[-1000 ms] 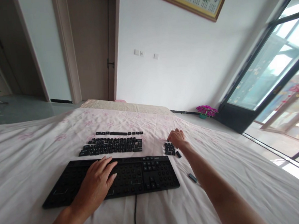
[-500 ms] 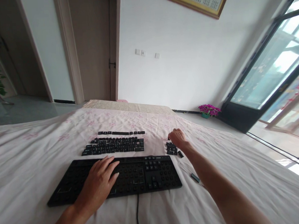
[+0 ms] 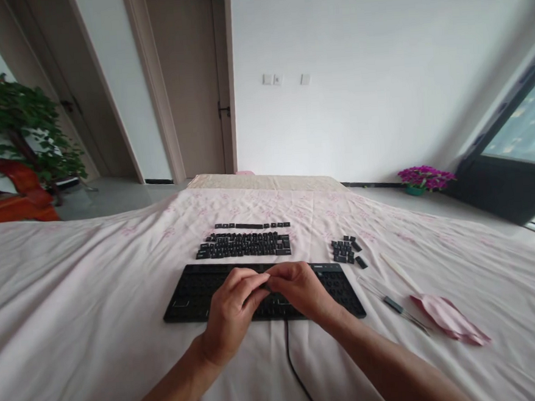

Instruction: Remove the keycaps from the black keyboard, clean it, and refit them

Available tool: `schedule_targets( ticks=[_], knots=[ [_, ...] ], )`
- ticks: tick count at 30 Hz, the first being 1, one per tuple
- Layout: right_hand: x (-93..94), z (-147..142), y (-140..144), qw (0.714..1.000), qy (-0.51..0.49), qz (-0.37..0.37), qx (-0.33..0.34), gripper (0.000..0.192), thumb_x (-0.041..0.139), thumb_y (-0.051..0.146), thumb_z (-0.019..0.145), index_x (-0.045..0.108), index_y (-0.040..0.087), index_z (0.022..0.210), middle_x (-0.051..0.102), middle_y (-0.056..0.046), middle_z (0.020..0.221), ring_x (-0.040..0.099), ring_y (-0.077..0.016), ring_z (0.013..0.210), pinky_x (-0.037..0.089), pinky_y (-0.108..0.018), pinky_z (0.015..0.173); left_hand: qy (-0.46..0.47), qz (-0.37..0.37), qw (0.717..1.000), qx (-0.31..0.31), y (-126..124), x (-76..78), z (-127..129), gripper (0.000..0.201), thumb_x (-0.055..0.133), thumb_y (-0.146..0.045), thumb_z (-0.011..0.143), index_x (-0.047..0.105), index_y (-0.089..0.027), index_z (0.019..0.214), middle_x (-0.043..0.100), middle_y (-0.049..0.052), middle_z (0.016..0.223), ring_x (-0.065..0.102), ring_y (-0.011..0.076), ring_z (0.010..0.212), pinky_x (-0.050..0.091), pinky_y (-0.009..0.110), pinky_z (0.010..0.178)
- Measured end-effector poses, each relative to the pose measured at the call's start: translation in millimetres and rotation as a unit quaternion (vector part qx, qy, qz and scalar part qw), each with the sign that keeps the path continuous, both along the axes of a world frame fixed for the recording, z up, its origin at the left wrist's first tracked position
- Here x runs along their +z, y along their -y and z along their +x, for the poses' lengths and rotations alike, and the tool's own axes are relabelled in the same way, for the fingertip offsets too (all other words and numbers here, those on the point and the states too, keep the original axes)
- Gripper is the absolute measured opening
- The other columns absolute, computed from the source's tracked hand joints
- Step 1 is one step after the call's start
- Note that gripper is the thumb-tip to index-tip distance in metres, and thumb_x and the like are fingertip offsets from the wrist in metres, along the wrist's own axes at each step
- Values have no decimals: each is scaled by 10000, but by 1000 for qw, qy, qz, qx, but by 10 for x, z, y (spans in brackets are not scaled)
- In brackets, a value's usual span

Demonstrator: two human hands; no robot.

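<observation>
My left hand (image 3: 232, 310) and my right hand (image 3: 300, 287) meet above a black keyboard (image 3: 191, 291) with most of its keycaps off. Thumbs and fingertips of both hands are pinched together over the middle of the board. Whatever sits between them is small and mostly hidden by the fingers. Behind the keyboard, black keycaps (image 3: 243, 246) lie in tight rows. A further row holds the long space bar (image 3: 249, 226). To the right sits a small group of number-pad keycaps (image 3: 343, 250), with one keycap (image 3: 361, 262) apart from them.
A thin tool with a dark handle (image 3: 393, 305) lies right of the keyboard, near a pink cloth (image 3: 450, 319) and a pale stick (image 3: 398, 271). The keyboard's cable (image 3: 294, 369) runs toward me over the wrinkled flowered bedsheet (image 3: 96, 310).
My right hand has come back from the number-pad keycaps to the keyboard. My left hand has risen from lying on the board and closed against it. The view has turned left.
</observation>
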State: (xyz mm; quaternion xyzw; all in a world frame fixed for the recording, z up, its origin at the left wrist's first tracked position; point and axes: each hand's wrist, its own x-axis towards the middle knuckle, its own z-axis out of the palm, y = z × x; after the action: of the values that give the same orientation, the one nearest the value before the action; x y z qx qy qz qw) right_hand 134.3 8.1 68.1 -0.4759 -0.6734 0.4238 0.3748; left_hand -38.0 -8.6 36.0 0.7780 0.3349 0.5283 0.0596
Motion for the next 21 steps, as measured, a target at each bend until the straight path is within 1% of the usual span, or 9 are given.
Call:
schedule_targets(
  ticks=[2,5,8,10,12,16,21],
  knots=[
    [32,-34,31,1000,-25,-18,-4,166,593,220,753,746,158,739,600,19,594,472,-91,559,347,-219,534,-8,11,1000,-5,-14,16,-28,273,618,-119,853,637,-236,1098,629,31,933,630,130,872,539,248,789],
    [44,-51,39,990,-104,-92,-8,182,668,307,723,751,152,773,600,8,602,470,-90,552,348,-213,507,9,8,1000,3,-43,51,-52,238,637,-123,840,654,-221,1057,650,32,930,638,133,870,537,247,794],
    [9,-69,45,966,-203,-163,-4,287,756,406,657,749,147,779,623,-13,652,500,-98,593,347,-201,494,55,-15,998,32,-63,77,-47,187,671,-157,819,665,-210,999,672,25,911,649,135,838,543,245,766],
    [-32,-86,49,947,-254,-199,-7,331,807,420,605,747,146,781,638,-21,684,516,-97,619,340,-194,498,81,-32,995,43,-71,70,-42,146,684,-182,811,673,-206,954,682,19,889,654,134,806,548,237,728],
    [-77,-108,51,928,-291,-230,-13,348,847,406,559,740,143,760,629,-12,663,508,-87,604,319,-191,492,96,-47,993,47,-78,43,-43,119,693,-204,806,679,-205,924,692,15,873,660,136,790,551,234,711],
    [-151,-165,52,898,-344,-273,-10,375,886,388,507,724,136,734,582,18,584,456,-65,537,277,-197,472,95,-63,992,53,-96,-14,-73,125,712,-249,791,693,-207,907,707,10,843,668,140,767,552,240,719],
    [-202,-229,76,873,-384,-301,-1,367,894,374,517,697,139,720,559,35,572,447,-54,524,276,-188,472,94,-75,992,43,-112,-26,-103,124,689,-272,813,700,-206,918,712,26,857,668,151,786,558,249,714]
  ],
)
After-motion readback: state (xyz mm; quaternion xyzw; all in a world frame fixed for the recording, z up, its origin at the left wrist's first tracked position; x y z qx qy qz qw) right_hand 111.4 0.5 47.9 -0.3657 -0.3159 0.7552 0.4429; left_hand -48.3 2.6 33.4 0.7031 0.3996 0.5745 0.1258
